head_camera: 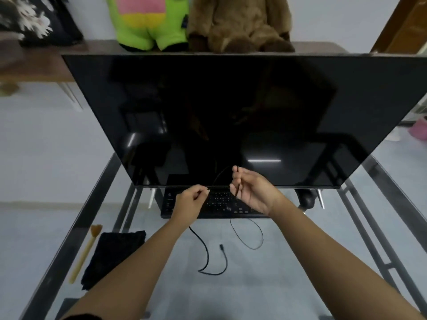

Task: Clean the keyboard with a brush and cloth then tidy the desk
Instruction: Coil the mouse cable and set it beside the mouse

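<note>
Both hands are raised at centre frame, over the black keyboard [217, 203] lying under the lower edge of the dark monitor [231, 116]; left hand [189, 203] pinches a thin black cable [206, 252] between thumb and fingertips; right hand [253, 189] grips the same cable in curled fingers; slack loops on the glass desk [288, 262] at lower centre; brush [86, 250] and black cloth [113, 256] lie side by side at lower left; two plush toys [201, 21] sit at top.
</note>
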